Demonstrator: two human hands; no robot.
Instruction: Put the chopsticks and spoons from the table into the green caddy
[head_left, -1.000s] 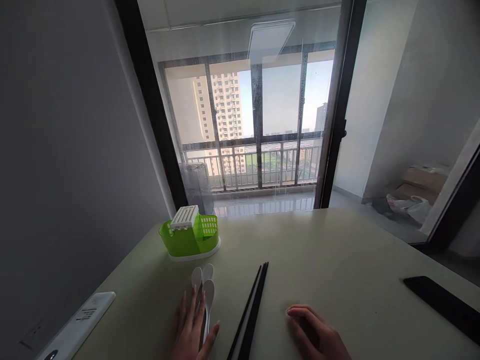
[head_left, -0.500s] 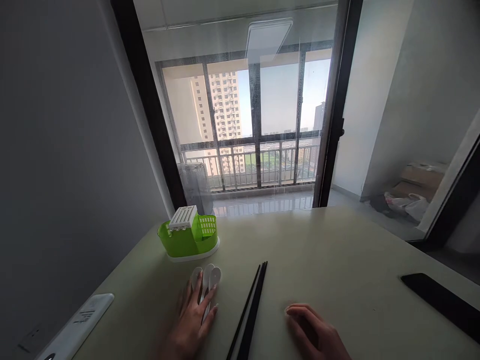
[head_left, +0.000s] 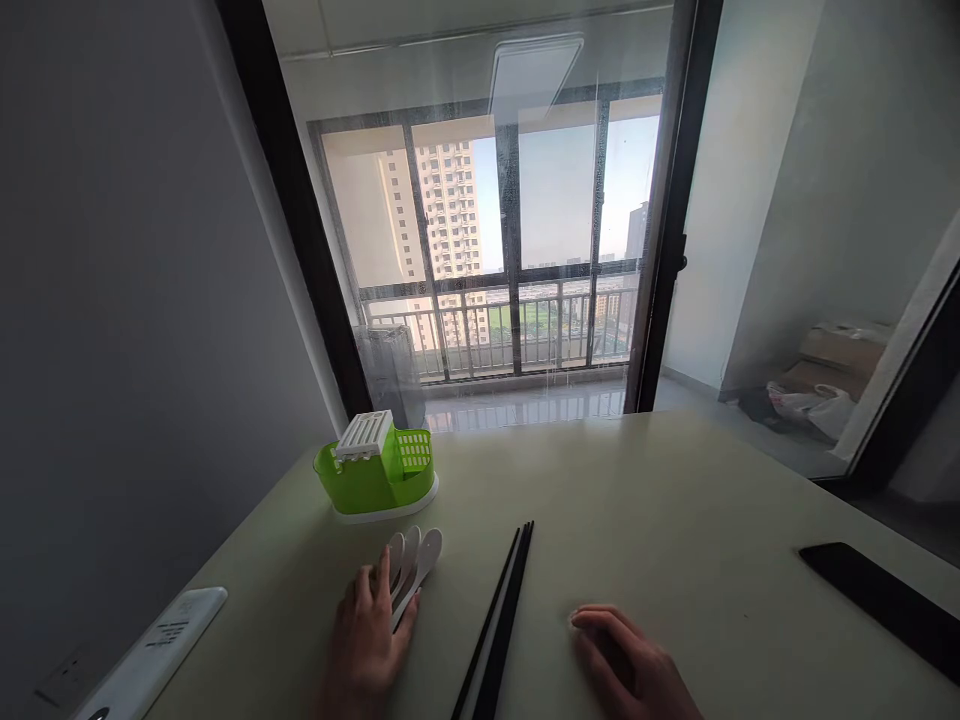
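Touching left hand (head_left: 367, 630), white spoons (head_left: 430, 548)

Caddy (head_left: 360, 488): green plastic, smooth, slight sheen; white slatted plastic top (head_left: 365, 434). 3 white spoons (head_left: 430, 548): smooth, glossy; plastic or ceramic, cannot tell. Chopsticks (head_left: 512, 590): black, matt. Tabletop (head_left: 637, 520): smooth, soft sheen. Balcony floor (head_left: 517, 412): glossy, reflective.

- White spoons (head_left: 429, 550): three, bowls fanned.
- Black chopsticks (head_left: 499, 620): several; the bundle overlaps, exact count unclear.
- Green caddy (head_left: 375, 485) with white top: one.
- Hands: two, one left hand (head_left: 367, 635), one right hand (head_left: 634, 660).
- Long white object (head_left: 169, 640): one.
- Flat black object (head_left: 885, 600): one.
- Bench (head_left: 600, 500): one.
- Cardboard boxes (head_left: 840, 352): apparently two.
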